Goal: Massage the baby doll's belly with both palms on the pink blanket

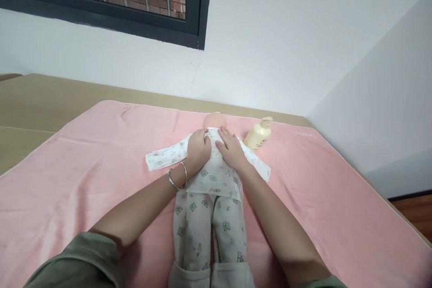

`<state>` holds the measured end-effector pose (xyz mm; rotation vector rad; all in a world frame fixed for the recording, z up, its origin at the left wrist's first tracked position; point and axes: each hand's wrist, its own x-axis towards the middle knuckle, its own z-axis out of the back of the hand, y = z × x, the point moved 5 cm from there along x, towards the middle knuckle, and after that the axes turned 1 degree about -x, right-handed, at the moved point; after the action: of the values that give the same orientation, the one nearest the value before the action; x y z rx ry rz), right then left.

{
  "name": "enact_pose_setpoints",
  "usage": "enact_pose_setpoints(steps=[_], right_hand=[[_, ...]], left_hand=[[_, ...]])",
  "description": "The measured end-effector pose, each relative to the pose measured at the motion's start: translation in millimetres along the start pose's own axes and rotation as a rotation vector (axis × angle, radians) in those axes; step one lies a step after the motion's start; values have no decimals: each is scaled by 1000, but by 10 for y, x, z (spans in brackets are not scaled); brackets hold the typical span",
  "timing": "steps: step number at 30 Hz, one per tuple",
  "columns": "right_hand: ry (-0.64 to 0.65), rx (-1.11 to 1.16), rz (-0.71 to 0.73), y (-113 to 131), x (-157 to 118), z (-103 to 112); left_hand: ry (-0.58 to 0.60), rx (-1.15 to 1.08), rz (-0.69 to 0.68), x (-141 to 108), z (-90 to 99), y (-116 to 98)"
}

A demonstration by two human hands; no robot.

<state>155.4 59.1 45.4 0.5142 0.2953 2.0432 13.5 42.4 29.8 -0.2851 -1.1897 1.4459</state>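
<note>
A baby doll (215, 119) lies stretched out with its bald head toward the wall. It wears a white long-sleeved top (212, 177) and matching trousers (199, 229), printed with small animals. My left hand (198, 147) rests on the left side of the doll's upper body, its fingers foreshortened and partly hidden. On the right side, my right hand (231, 147) lies flat with fingers apart. Neither hand lifts the doll. Both of its sleeves spread outward on the cloth. Whether the doll faces up or down, I cannot tell.
A pale yellow pump bottle (258, 136) stands beside the doll's right sleeve. Under everything is a pink cloth (111, 144) over a wooden surface (30, 103). A white wall (263, 45) with a dark-framed window (194, 4) closes off the far side.
</note>
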Motion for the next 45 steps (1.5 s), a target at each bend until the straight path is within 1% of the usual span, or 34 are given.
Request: enact_pose_setpoints(steps=[3, 6, 7, 8, 10, 11, 13, 15, 16, 18, 20, 21, 23, 25, 26, 27, 29, 31, 33, 37, 45], right_hand=[[-23, -100, -143, -6, -26, -13], [-70, -223, -202, 133, -185, -56], [-87, -255, -180, 212, -252, -82], [-102, -278, -127, 301, -312, -113], [-109, -284, 37, 461, -385, -171], [-96, -267, 120, 503, -387, -189], [-23, -204, 236, 468, -317, -188], [83, -129, 277, 298, -186, -144], [103, -93, 266, 192, -118, -98], [97, -59, 198, 11, -25, -9], [56, -98, 95, -52, -26, 31], [30, -139, 44, -26, -66, 25], [-44, -230, -46, 111, -203, -15], [-122, -302, -97, 298, -360, -74], [-150, -330, -93, 385, -424, -104], [-169, -350, -65, 459, -469, -131], [-171, -353, 62, 557, -498, -175], [-150, -300, 208, 571, -468, -190], [-126, -223, 289, 522, -411, -178], [-124, -156, 293, 430, -345, -153], [-138, -159, 289, 443, -362, -191]], left_hand=[[-19, 36, 0, -38, 14, 12], [-17, 92, -56, -68, 20, 0], [-17, 107, -71, -73, 22, -1], [-18, 115, -78, -75, 26, 1], [-19, 111, -81, -74, 38, 11], [-19, 103, -82, -72, 46, 16], [6, 83, -95, -70, 51, 20], [32, 71, -118, -75, 52, 18], [39, 69, -129, -79, 52, 17], [27, 69, -143, -88, 58, 18], [6, 64, -138, -94, 63, 28], [4, 59, -133, -95, 62, 34], [4, 46, -118, -94, 59, 48], [6, 33, -107, -90, 61, 57], [5, 29, -104, -88, 63, 60], [5, 27, -103, -85, 66, 62], [8, 29, -99, -79, 70, 65], [23, 31, -95, -71, 71, 65], [52, 29, -99, -63, 66, 60], [85, 22, -110, -50, 59, 55], [85, 16, -109, -40, 48, 95]])
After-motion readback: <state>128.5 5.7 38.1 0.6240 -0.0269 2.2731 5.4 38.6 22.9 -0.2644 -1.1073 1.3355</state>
